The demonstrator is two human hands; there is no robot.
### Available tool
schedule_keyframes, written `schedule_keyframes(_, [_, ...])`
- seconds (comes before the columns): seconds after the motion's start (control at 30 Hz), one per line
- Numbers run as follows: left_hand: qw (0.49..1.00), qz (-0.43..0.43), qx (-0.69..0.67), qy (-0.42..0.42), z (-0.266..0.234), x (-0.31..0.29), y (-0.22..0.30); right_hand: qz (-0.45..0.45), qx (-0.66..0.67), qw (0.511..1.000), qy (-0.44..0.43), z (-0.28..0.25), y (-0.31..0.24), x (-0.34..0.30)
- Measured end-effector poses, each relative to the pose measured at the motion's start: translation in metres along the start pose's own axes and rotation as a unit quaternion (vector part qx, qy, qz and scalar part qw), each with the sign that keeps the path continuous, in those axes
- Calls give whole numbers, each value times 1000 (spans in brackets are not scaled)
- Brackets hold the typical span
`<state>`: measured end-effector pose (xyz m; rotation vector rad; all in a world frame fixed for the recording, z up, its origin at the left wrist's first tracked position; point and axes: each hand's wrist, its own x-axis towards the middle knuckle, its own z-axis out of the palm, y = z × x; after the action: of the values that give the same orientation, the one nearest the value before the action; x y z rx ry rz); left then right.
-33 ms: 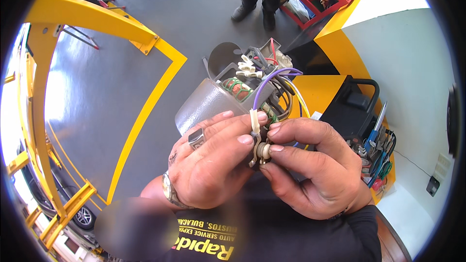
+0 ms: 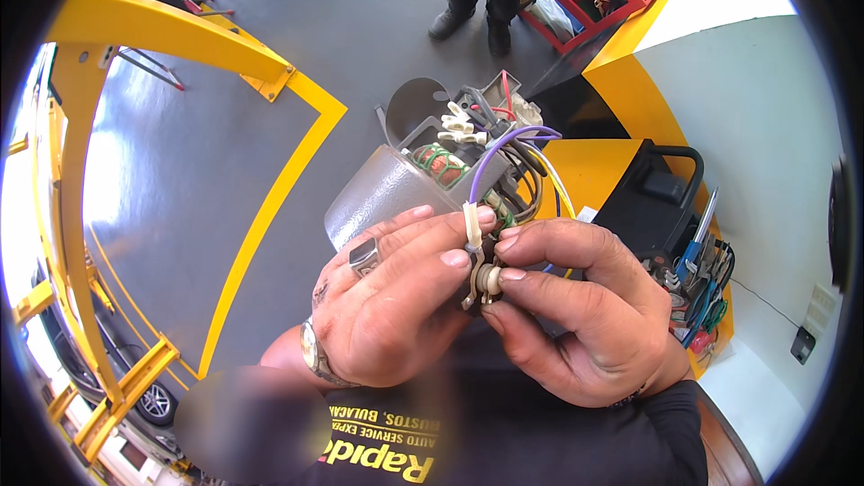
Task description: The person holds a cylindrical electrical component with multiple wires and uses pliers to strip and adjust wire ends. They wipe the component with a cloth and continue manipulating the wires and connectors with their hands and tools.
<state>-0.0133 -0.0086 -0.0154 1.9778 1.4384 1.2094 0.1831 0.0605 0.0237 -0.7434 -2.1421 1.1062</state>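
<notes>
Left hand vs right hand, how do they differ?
The left hand wears a wide silver ring; no ring shows on the right hand. The left hand's visible fingers lie fairly straight; the right hand's are bent, fingertips at the small part. Both are ungloved.

Just beyond the left hand (image 2: 387, 297), the grey-housed electric motor (image 2: 382, 193) is sitting opened up, green-laced copper windings (image 2: 438, 164) showing; a purple wire (image 2: 490, 155) is arching toward a pale connector (image 2: 472, 227), and a small cream-ringed part (image 2: 492, 280) is nestling against the right hand's (image 2: 585, 306) fingertips.
</notes>
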Motion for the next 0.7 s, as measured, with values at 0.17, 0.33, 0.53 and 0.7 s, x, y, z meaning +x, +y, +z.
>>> schedule_keyframes(0.17, [1000, 0, -3, -6, -1, 0, 0, -15, -10, 1000, -3, -1, 1, 1])
schedule_keyframes(0.33, [1000, 17, 17, 3, -1, 2, -1, -8, -7, 1000, -4, -2, 0, 1])
schedule_keyframes(0.53, [998, 38, 12, 44, 3, 1, -4, -29, -20, 998, 54, 5, 3, 5])
schedule_keyframes(0.7, [997, 47, 15, 52, 3, 0, -5, -25, -11, 998, 60, 7, 4, 4])
